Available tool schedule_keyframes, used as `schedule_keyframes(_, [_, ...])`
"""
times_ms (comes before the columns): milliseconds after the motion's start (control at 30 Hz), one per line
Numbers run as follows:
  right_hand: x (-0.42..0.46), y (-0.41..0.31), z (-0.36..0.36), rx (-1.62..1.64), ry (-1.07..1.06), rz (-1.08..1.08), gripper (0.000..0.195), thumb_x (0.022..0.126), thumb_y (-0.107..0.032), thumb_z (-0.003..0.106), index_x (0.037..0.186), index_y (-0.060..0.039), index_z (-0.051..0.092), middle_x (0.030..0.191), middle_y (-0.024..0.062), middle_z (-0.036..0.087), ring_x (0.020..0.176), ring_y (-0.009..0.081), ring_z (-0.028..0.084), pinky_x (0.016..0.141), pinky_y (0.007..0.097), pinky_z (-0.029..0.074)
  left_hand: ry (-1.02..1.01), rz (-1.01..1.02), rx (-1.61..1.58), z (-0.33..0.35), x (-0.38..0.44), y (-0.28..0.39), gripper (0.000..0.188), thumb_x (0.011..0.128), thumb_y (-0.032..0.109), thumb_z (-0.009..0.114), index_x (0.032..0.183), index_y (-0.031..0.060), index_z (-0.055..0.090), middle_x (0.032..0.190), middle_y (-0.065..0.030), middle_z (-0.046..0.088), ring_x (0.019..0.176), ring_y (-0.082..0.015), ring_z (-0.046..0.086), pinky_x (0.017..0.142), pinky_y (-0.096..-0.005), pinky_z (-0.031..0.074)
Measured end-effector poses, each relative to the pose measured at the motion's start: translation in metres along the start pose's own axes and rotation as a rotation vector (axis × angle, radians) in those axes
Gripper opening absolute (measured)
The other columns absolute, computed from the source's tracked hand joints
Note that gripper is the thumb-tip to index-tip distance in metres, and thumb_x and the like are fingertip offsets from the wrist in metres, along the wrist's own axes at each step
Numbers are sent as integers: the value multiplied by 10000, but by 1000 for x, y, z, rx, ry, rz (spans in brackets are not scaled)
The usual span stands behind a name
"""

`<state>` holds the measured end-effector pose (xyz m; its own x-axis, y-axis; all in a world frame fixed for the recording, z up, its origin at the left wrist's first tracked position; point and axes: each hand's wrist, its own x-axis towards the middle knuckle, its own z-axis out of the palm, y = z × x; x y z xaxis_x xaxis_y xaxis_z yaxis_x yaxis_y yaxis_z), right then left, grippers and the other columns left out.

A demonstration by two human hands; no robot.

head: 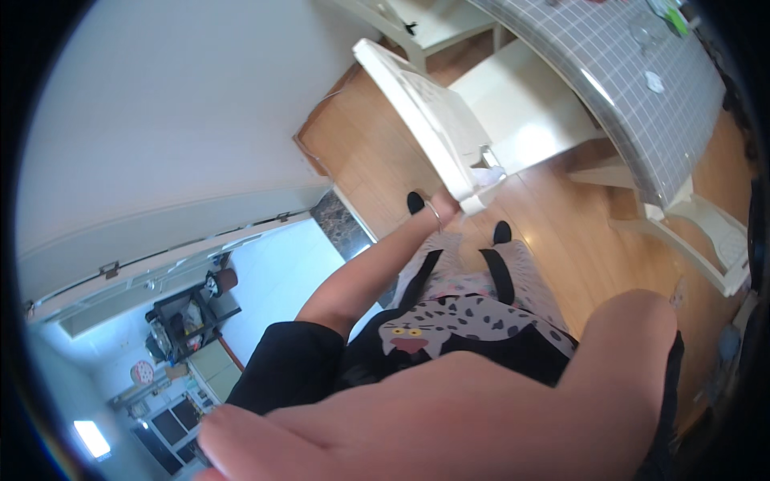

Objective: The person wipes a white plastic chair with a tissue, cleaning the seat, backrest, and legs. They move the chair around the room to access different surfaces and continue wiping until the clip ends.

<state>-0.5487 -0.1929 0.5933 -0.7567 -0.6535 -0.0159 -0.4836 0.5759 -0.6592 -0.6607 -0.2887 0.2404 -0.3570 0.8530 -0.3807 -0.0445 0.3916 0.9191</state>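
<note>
My left hand (pixel 445 206), with a bracelet at the wrist, is against the end of a white chair's backrest (pixel 415 120). The chair back hides its fingers, so its grip cannot be made out. A pale, crumpled thing, perhaps a cloth (pixel 488 175), shows at the backrest's opening close to that hand. The chair's seat (pixel 523 102) reaches under the table edge. My right arm bends across the bottom of the view, very near the camera. Only part of my right hand (pixel 225 442) shows at the lower left; what its fingers do is hidden.
A table with a grey checked cover (pixel 649 120) bears a clear glass (pixel 646 30) and a white crumpled piece (pixel 654 82). More white chairs (pixel 698 234) stand around it on the wooden floor (pixel 373 150). At left are a wall, a doorway and a dark shelf rack (pixel 186 318).
</note>
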Motion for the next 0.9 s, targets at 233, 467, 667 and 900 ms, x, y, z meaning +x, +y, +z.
schedule_keyframes(233, [-6,11,-8,-36,50,124,304,905,-188,430,887,-2,669,809,178,645,769,300,625,750,391,495,-89,-156,-312,4,45,-33,310,902,126,572,1204,57,576,1096,-60,634,974,-141,602,829,-287,507])
schedule_keyframes(467, [-62,208,129,440,794,1131,262,838,-202,562,963,5,664,964,212,652,925,353,615,856,403,484,-203,-149,-443,9,54,-30,335,856,143,649,1179,95,574,1040,-17,626,900,-105,603,782,-261,506])
schedule_keyframes(667, [-26,284,262,1136,918,779,438,912,-152,547,1344,-102,492,1209,110,595,1060,173,551,961,280,406,-43,-248,-552,7,45,-41,410,811,147,698,1188,82,550,1061,-29,615,918,-127,612,790,-268,517])
schedule_keyframes(900, [-35,267,256,778,904,893,256,867,-54,546,1092,-58,666,1032,116,666,919,216,616,836,301,480,388,-215,-797,-9,16,4,415,965,304,418,1300,60,436,1219,-80,538,1083,-179,554,900,-344,483])
